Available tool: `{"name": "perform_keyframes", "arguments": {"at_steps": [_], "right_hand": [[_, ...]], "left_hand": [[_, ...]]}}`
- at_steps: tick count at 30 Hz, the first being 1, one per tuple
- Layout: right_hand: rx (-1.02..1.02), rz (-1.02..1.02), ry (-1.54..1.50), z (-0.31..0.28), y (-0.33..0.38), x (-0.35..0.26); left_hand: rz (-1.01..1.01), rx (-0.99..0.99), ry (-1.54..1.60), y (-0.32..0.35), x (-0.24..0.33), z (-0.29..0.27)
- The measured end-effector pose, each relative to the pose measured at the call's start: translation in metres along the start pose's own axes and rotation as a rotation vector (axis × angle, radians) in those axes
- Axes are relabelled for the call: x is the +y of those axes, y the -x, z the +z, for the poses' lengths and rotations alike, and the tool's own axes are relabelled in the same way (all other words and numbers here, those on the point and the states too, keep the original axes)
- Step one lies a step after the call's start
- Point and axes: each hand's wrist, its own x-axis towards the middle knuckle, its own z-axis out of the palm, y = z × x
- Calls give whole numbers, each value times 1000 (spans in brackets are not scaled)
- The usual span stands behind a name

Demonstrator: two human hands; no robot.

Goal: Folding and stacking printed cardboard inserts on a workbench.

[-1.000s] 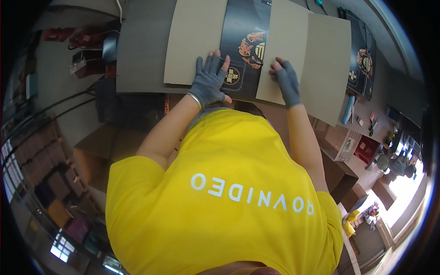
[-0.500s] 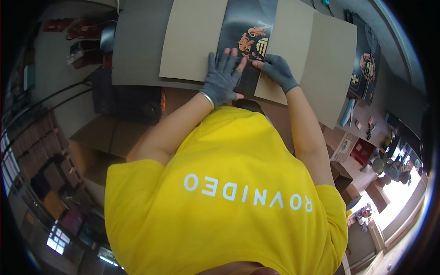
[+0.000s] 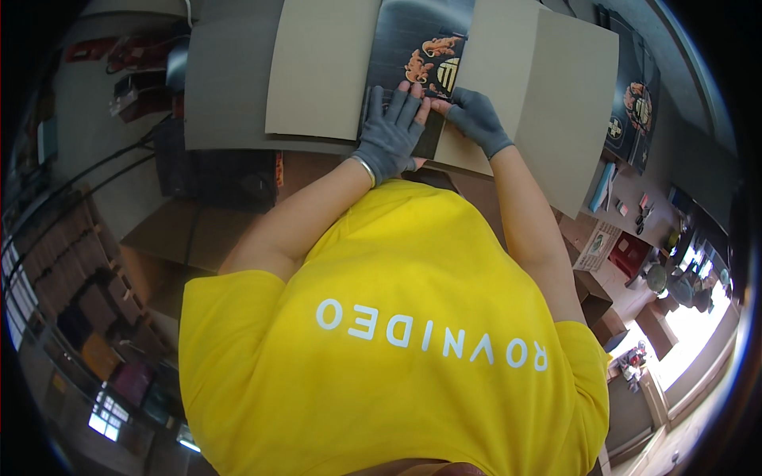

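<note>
A dark glossy printed panel (image 3: 417, 28), with orange and gold artwork, lies between beige cardboard flaps on the work surface. My left hand (image 3: 388, 136), in a grey fingertipless glove, rests flat on the panel's near part with the fingers stretched out. At the panel's right edge is my right hand (image 3: 479, 123), gloved the same way. Its thumb points left toward the left fingertips, and the other fingers are curled. What they hold, if anything, is hidden. One beige flap (image 3: 317, 75) extends left of the panel; another flap (image 3: 559, 111) extends right.
More dark printed boxes (image 3: 635, 111) stand at the far right. Scissors (image 3: 644, 216) lie on the surface at right. A brown carton (image 3: 182, 234) stands below the table edge at left, and a red container (image 3: 631, 255) is at lower right.
The panel and its flaps have shifted slightly left. My right hand has moved a little left, its thumb closer to the left fingertips. My left hand stays flat on the panel.
</note>
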Motion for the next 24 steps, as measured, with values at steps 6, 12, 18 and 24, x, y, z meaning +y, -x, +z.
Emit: {"name": "perform_keyframes", "arguments": {"at_steps": [6,12,18,24], "right_hand": [[-22,14,12,0,-1,2],[8,-18,21,1,1,-1],[65,-153,75,3,0,1],[-38,42,60,-1,0,-7]], "left_hand": [[8,8,-41,0,1,3],[6,-5,-62,-1,0,4],[22,43,20,-1,-2,7],[-13,20,46,-1,4,4]]}}
